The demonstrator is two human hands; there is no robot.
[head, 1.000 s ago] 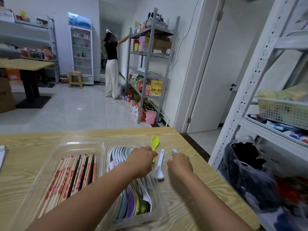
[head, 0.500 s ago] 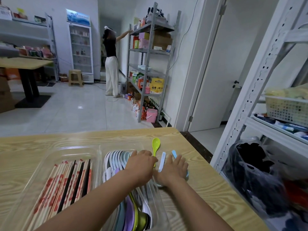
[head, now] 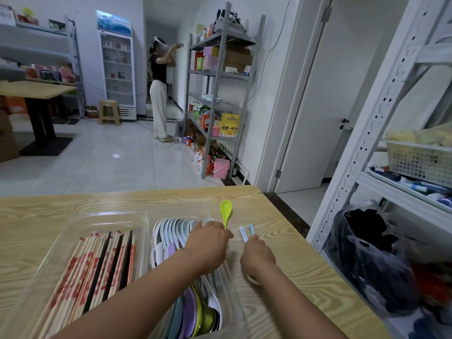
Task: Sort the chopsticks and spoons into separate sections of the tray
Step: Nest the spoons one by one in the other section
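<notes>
Spoons (head: 246, 233) point away, handles pinched by right hand (head: 257, 255); left fingers unclear.

Showing matt wood grain on table (head: 73, 206); clear glossy plastic tray (head: 117, 218); pale wooden chopsticks (head: 97, 270), a few black; smooth glossy plastic spoons (head: 171, 231); shiny floor tiles (head: 102, 157); metal shelving (head: 220, 94).

Across the tiled floor (head: 102, 162), a person (head: 159, 86) in black top and white trousers, arms raised beside a grey metal shelving rack (head: 219, 94) crowded with boxes and bottles. Against the far wall, a glass-door fridge (head: 117, 69), a plastic stool (head: 110, 112) just beside it. At left, a second wooden table (head: 36, 89). At right, a white door (head: 325, 106), a white rack (head: 381, 118) carrying a white basket (head: 418, 160), a dark plastic bag (head: 371, 260) below.
</notes>
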